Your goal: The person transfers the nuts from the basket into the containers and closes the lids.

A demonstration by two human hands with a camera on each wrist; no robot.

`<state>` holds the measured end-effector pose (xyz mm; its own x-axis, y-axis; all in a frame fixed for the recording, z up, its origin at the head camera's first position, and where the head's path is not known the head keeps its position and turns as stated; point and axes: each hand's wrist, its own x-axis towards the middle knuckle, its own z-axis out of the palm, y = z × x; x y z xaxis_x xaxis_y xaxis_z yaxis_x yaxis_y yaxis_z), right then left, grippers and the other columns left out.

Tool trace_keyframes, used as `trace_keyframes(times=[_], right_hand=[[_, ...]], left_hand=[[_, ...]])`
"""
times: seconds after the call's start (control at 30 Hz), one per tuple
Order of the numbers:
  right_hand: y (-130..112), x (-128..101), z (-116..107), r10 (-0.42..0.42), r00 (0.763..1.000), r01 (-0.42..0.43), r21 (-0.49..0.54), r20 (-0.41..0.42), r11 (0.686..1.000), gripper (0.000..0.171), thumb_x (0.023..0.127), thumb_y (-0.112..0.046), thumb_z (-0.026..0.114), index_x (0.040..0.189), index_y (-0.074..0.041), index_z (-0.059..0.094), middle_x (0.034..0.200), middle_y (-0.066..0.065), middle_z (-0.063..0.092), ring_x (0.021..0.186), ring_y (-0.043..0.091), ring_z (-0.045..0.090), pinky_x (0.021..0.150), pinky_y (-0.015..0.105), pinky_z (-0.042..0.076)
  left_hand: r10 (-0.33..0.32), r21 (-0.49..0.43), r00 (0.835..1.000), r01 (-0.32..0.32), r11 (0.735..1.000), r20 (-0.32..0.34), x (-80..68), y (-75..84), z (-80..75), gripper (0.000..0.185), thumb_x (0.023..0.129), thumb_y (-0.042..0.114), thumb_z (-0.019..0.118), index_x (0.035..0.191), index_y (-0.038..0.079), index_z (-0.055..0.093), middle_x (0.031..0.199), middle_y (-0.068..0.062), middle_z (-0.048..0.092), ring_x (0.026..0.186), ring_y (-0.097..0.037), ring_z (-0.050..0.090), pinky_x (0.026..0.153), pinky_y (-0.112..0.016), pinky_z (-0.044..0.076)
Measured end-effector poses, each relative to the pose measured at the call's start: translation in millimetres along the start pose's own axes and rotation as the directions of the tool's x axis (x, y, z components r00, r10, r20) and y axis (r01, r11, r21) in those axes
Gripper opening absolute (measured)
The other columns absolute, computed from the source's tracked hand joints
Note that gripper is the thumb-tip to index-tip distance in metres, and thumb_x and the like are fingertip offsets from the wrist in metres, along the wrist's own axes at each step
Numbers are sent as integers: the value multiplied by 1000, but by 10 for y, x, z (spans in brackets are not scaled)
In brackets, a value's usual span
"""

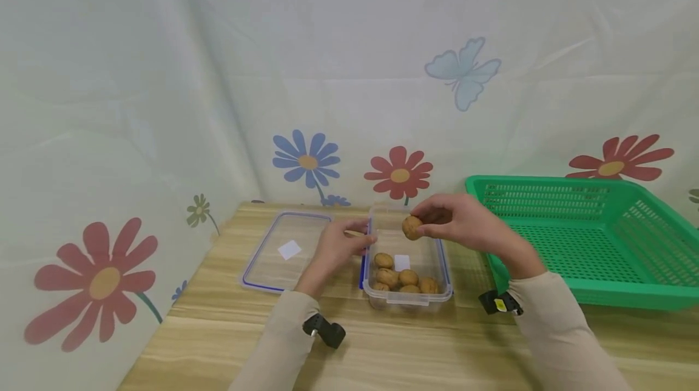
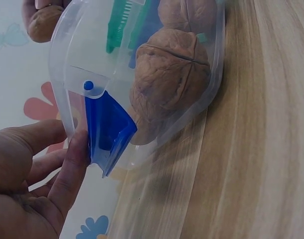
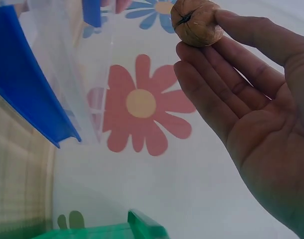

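Above the clear plastic container (image 1: 406, 300), my right hand (image 1: 464, 221) pinches a walnut (image 1: 412, 227) between thumb and fingertips. The right wrist view shows this walnut (image 3: 197, 22) held at the fingertips, the other fingers extended below it. My left hand (image 1: 338, 248) pinches the container's left rim, its fingers beside a blue latch (image 2: 107, 129) that hangs folded down. Several walnuts (image 1: 408, 277) lie in the near part of the container, around a small white label (image 1: 401, 263).
A clear lid (image 1: 275, 257) with a blue seal lies flat on the wooden table (image 1: 196, 330), left of the container. To the right stands a green perforated basket (image 1: 590, 291). Behind the table hangs a white sheet (image 1: 349, 105) printed with flowers and a butterfly.
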<state>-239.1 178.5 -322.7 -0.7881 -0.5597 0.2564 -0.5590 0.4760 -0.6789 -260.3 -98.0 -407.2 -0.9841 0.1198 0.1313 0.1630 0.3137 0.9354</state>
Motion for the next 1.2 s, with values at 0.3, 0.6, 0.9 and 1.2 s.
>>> trace_keyframes(times=[0.3, 0.6, 0.9, 1.2], right_hand=[[131, 77, 158, -5, 998, 8, -37, 62, 999, 26, 97, -11, 79, 121, -2, 74, 109, 5, 77, 102, 24, 74, 88, 41, 64], [175, 119, 236, 19, 996, -12, -77, 89, 997, 23, 97, -10, 79, 118, -2, 75, 107, 4, 77, 100, 23, 74, 87, 42, 64], [214, 163, 350, 37, 992, -23, -121, 118, 992, 19, 95, -6, 80, 114, -3, 77, 102, 0, 75, 96, 20, 72, 86, 40, 64], [230, 193, 438, 29, 989, -5, -163, 146, 987, 16, 94, -4, 81, 110, -4, 78, 98, -1, 74, 89, 17, 69, 85, 36, 64]], left_hand=[[1, -1, 1000, -1, 1000, 12, 2, -3, 4, 47, 95, 10, 81, 138, -2, 68, 123, -19, 73, 83, -25, 77, 77, -40, 67], [1, 1, 1000, -1, 1000, 12, 13, -18, 4, 46, 95, 10, 82, 138, -1, 69, 121, -18, 73, 82, -25, 78, 76, -38, 67], [0, 18, 1000, 0, 1000, 9, 24, -50, -8, 46, 95, 11, 82, 138, 0, 69, 122, -17, 73, 82, -27, 78, 75, -37, 67], [-2, 24, 1000, 2, 1000, 2, 23, -33, -1, 46, 95, 13, 82, 138, 1, 69, 121, -15, 74, 81, -25, 78, 78, -42, 66]])
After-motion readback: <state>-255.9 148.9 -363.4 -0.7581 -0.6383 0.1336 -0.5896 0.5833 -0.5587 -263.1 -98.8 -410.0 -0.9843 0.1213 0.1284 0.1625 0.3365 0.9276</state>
